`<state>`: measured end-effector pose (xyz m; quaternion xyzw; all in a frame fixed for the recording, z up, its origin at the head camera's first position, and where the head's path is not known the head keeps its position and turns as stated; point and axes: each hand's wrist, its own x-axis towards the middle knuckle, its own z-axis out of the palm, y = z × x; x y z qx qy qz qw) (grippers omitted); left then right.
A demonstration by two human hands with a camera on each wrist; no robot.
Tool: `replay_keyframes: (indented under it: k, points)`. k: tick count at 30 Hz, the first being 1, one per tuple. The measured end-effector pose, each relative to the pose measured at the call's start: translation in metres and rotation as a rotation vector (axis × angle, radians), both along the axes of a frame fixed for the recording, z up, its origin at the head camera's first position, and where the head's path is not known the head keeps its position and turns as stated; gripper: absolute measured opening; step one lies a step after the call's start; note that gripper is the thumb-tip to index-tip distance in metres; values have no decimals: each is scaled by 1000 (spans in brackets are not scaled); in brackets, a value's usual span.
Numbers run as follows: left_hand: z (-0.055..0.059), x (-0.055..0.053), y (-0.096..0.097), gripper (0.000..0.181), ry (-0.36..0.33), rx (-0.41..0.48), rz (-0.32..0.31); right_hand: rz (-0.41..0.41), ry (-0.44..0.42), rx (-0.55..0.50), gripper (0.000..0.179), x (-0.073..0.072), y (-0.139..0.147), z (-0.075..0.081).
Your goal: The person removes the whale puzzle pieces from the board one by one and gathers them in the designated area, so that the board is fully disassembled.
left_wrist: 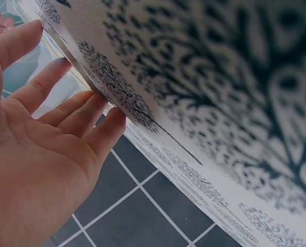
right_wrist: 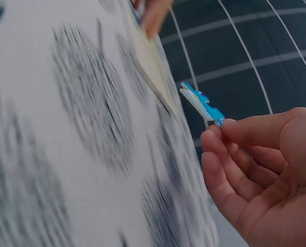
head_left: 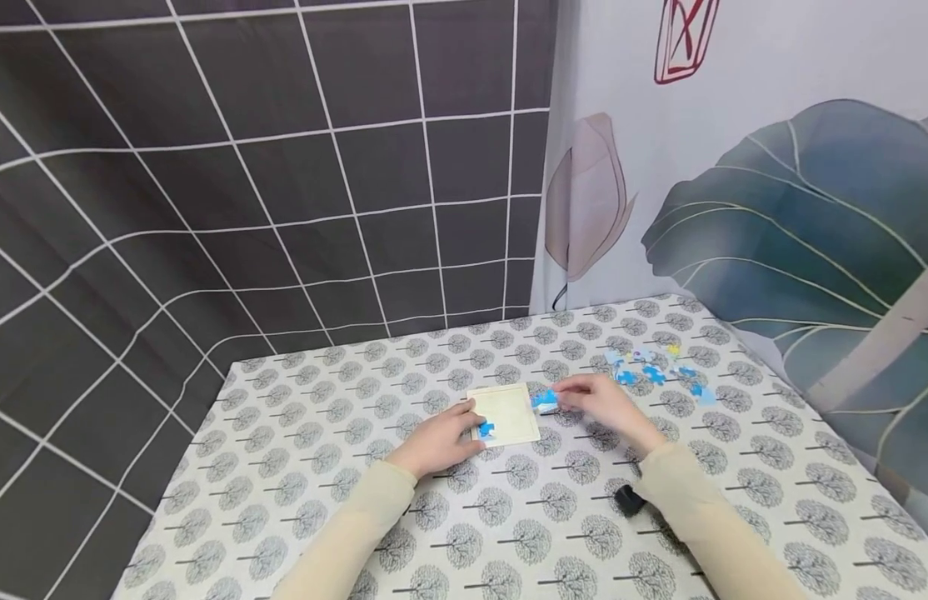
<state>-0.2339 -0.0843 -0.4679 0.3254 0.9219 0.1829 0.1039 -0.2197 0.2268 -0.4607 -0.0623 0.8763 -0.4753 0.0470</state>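
Observation:
A pale, square puzzle tray [head_left: 512, 417] with a raised rim lies on the patterned cloth. One blue jigsaw piece [head_left: 486, 430] sits in its near left corner. My left hand [head_left: 440, 437] rests along the tray's left side, its fingers [left_wrist: 81, 108] loosely extended and touching the edge. Just beyond the tray's right rim, my right hand [head_left: 602, 407] pinches another blue jigsaw piece [head_left: 545, 400] between thumb and fingertips. In the right wrist view this jigsaw piece [right_wrist: 204, 103] is seen nearly edge-on, raised off the cloth, with a pale underside.
Several loose jigsaw pieces [head_left: 654, 375], blue, pale and yellow, lie scattered at the back right of the table. A small black object [head_left: 629, 501] is by the right sleeve. A dark gridded curtain [head_left: 374, 175] hangs behind the tree-print tablecloth [head_left: 321, 492].

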Motion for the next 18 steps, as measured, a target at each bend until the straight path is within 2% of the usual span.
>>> replay_keyframes:
  k: [3, 11, 15, 18]
  points:
    - [0, 0, 0, 52, 3, -1, 1, -43, 17, 8, 30, 2, 24, 4]
    - [2, -1, 1, 53, -8, -8, 4, -230, 15, 35, 37, 17, 81, 21]
    - [2, -2, 0, 54, -7, -9, 2, -304, -10, 63, 42, 24, 103, 23]
    - [2, 0, -1, 54, -11, -9, -2, -331, -30, 67, 45, 27, 115, 21]
